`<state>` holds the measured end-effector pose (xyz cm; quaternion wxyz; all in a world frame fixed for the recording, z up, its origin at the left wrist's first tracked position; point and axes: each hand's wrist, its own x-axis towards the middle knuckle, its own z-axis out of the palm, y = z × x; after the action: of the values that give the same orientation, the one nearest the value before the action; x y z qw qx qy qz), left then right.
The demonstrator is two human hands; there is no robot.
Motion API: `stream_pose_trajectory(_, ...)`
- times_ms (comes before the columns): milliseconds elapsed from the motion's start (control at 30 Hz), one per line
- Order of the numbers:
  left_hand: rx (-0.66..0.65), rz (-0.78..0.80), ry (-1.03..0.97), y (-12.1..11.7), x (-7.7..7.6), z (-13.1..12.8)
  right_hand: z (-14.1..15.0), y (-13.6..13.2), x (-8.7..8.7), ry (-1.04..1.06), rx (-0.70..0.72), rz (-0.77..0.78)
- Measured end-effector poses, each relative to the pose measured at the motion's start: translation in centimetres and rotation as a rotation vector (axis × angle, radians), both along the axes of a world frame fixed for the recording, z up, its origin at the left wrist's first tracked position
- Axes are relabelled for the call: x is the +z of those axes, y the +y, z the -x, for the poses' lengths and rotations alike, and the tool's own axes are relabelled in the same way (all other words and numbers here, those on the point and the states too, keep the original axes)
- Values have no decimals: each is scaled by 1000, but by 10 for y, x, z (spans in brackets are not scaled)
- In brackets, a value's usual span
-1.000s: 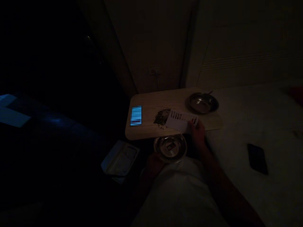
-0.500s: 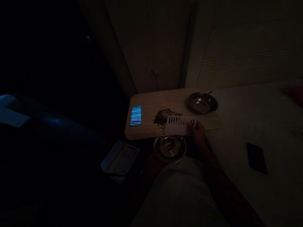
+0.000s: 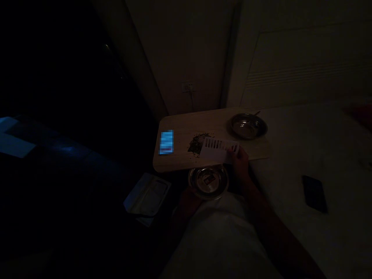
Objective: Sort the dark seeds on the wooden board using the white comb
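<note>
The room is very dark. My right hand (image 3: pixel 240 162) pinches a white card (image 3: pixel 217 150) with a row of dark bars, held flat on a light wooden tabletop (image 3: pixel 183 159) against a small pile of dark crumbs (image 3: pixel 196 143). Just below the table's front edge, a steel bowl (image 3: pixel 208 180) is held up from underneath by my left hand (image 3: pixel 188 199), which is barely visible in shadow. A small dark piece lies in that bowl.
A second steel bowl (image 3: pixel 248 126) sits at the table's far right. A lit phone (image 3: pixel 166 142) lies at the table's left. A dark phone (image 3: pixel 314 193) rests on the white bed at right. A pale tray (image 3: pixel 147 198) lies low on the left.
The card has slid left across the table toward the crumb pile, after a dip toward the front edge. The bowl under the edge stays put.
</note>
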<state>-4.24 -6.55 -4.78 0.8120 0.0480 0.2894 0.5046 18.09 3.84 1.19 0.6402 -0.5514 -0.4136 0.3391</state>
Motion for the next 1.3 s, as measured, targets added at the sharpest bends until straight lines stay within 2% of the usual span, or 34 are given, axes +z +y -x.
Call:
stream_pose_trajectory(233, 39, -7, -6, 1, -6, -5, 0, -3, -6, 21, 39, 29)
stream_pose_trajectory(633, -8, 2, -14, 0, 1, -2, 17, -2, 0, -19, 100, 3)
stream_pose_trajectory(800, 1, -28, -18, 0, 3, -3, 12, -7, 1, 39, 147, 43)
stream_pose_trajectory(900, -14, -3, -12, 0, 3, -2, 3, -10, 0, 59, 104, 43)
stream_pose_trajectory(1067, 6, -32, -27, 1, 2, -2, -1, -11, 3, 58, -71, 0)
stream_pose_trajectory(1300, 17, -27, -33, 1, -2, -2, 17, -17, 10, 43, 34, 9)
